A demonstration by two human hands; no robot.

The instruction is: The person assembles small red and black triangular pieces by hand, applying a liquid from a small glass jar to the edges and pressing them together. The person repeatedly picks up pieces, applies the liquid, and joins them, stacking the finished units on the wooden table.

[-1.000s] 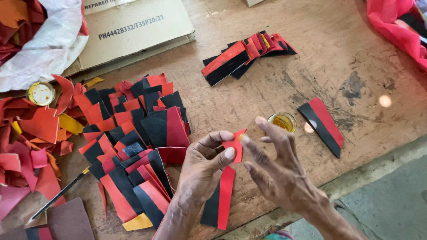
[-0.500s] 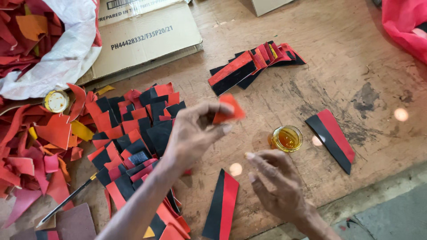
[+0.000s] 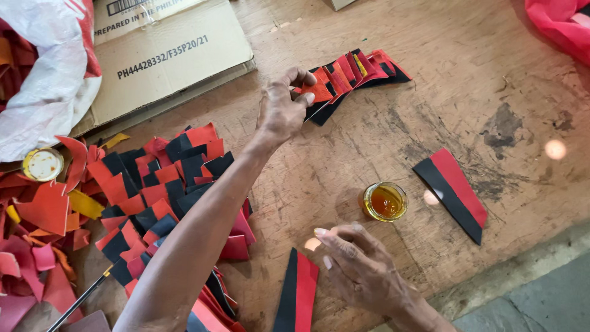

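Two hands out: left hand [image 3: 281,110] pinches red piece [image 3: 316,92] at fanned stack [image 3: 356,71]; right hand [image 3: 356,267] spread, empty, beside glue jar [image 3: 385,201].

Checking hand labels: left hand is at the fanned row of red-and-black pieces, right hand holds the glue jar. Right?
Not quite. In the head view the left hand is at the fanned row, but the right hand holds nothing; it hovers near the glue jar, apart from it.
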